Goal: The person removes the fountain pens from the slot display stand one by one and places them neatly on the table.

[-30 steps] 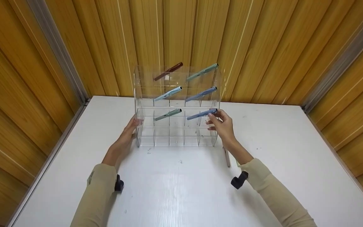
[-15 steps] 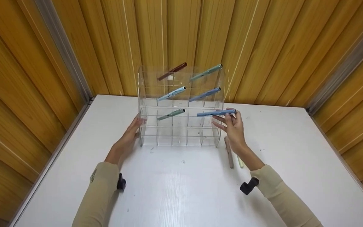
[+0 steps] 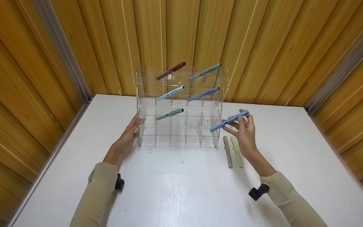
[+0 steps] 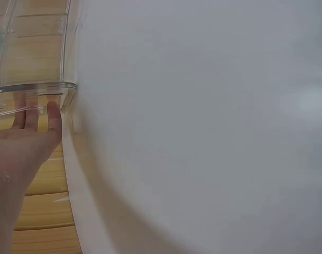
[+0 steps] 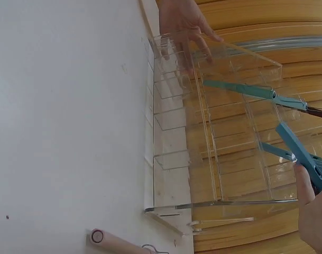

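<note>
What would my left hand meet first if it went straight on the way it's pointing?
The clear rack, at its left side: your left hand appears to touch it, though the see-through panel makes depth hard to judge.

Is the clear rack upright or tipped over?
Upright: the rack stands on the table, five pens lying across its tiers, the left hand at its side.

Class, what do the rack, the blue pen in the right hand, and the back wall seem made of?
Rack: probably glossy acrylic; it is transparent, with bright edges. Blue pen: smooth and slightly shiny, plastic or painted metal; even colour leaves that open. Back wall: ribbed panels with wood grain, perhaps wood or a printed imitation.
</note>
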Tool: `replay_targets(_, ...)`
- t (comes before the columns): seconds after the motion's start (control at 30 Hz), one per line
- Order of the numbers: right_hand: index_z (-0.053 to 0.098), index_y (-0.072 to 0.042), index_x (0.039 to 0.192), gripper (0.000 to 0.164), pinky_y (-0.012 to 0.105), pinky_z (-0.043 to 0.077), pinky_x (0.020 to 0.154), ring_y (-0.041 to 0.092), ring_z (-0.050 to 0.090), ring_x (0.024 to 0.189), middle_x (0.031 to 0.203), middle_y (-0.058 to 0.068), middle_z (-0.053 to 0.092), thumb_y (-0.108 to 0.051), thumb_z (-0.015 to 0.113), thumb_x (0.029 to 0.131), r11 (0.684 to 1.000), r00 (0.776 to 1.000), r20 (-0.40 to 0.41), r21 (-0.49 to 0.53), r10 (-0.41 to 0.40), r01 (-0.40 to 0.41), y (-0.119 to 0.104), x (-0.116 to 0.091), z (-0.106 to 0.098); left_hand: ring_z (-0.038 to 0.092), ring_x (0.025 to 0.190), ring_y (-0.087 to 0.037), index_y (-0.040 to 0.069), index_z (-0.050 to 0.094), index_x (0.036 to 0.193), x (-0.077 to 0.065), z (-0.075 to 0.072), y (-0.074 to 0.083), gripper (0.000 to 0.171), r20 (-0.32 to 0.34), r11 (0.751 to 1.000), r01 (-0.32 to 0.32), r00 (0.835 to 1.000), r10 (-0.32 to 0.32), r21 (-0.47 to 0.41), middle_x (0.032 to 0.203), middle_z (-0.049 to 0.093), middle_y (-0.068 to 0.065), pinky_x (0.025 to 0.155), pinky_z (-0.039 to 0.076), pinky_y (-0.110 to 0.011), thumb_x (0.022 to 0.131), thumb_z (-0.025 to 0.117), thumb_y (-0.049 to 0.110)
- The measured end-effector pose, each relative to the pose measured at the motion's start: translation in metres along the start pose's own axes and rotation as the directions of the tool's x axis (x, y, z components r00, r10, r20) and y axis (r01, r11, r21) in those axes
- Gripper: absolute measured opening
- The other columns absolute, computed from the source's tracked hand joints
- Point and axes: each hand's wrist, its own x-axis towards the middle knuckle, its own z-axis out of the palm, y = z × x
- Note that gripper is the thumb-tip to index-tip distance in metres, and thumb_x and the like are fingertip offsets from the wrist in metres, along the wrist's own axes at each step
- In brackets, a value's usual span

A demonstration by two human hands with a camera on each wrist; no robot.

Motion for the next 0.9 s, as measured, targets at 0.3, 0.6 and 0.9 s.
replay_targets(0.3, 0.026, -0.007, 0.161, 0.048, 0.031, 0.063, 0.092, 0.01, 0.072, 0.099, 0.104, 0.0, 0.057, -0.02, 0.032, 0.116, 0.992, 0.998, -0.043, -0.113, 0.055, -0.059, 0.0, -0.007, -0.031, -0.005, 0.165, -0.03, 0.027, -0.006, 0.169, 0.002, 0.0, 0.001, 0.078, 0.006, 1.0, 0.011, 1.0, -0.011, -0.005, 0.178, -0.005, -0.005, 0.134, 0.006, -0.055, 0.11, 0.033, 0.059)
replay_targets(0.6, 0.041, -0.006, 0.152, 0.042, 0.025, 0.063, 0.086, 0.004, 0.068, 0.092, 0.101, -0.01, 0.061, -0.025, 0.041, 0.115, 0.942, 0.989, -0.102, -0.308, 0.11, -0.136, 0.004, -0.011, -0.064, -0.008, 0.165, -0.031, 0.03, -0.004, 0.17, 0.0, 0.001, 0.001, 0.077, 0.013, 1.0, -0.013, 1.0, 0.013, -0.002, 0.178, -0.006, -0.005, 0.133, 0.003, -0.058, 0.109, 0.032, 0.062)
replay_targets(0.9, 0.04, 0.002, 0.154, 0.052, 0.02, 0.06, 0.085, 0.002, 0.069, 0.093, 0.098, -0.014, 0.069, -0.028, 0.049, 0.112, 0.904, 0.97, -0.116, -0.353, 0.212, -0.24, 0.015, -0.012, -0.089, -0.006, 0.165, -0.033, 0.028, -0.003, 0.17, 0.001, 0.004, -0.001, 0.073, 0.008, 1.0, -0.026, 1.0, 0.026, -0.017, 0.178, -0.002, -0.007, 0.133, 0.003, -0.058, 0.112, 0.031, 0.056)
